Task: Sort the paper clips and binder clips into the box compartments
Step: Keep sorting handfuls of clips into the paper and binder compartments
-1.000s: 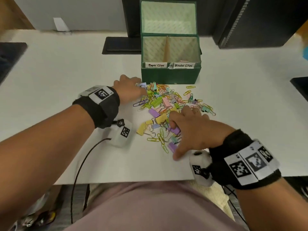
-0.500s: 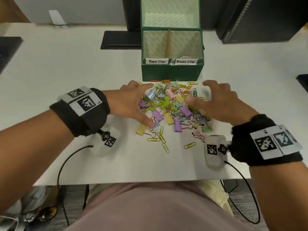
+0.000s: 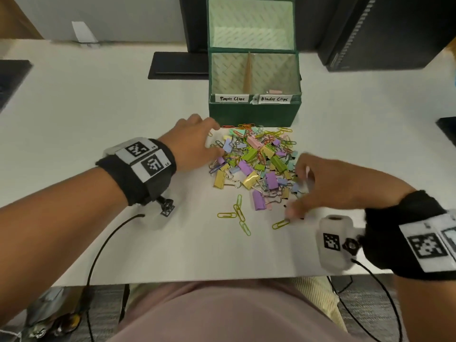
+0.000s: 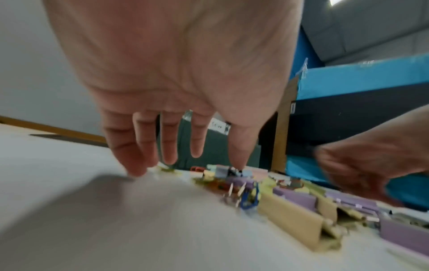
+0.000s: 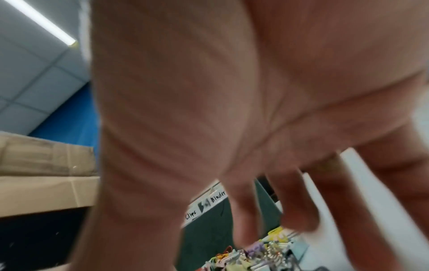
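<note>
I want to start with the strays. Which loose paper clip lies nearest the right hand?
The yellow paper clip beside the right hand; the other strays lie farther left.

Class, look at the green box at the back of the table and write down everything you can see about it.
The green box stands upright on the white table, just behind the pile of clips, its lid raised behind it. It looks like covered card, with a pale patterned lining. A brown divider splits it into two compartments. Handwritten labels on the front rim read "Paper Clips" on the left and "Binder Clips" on the right. A pinkish clip lies in the right compartment. Neither hand touches it.
</note>
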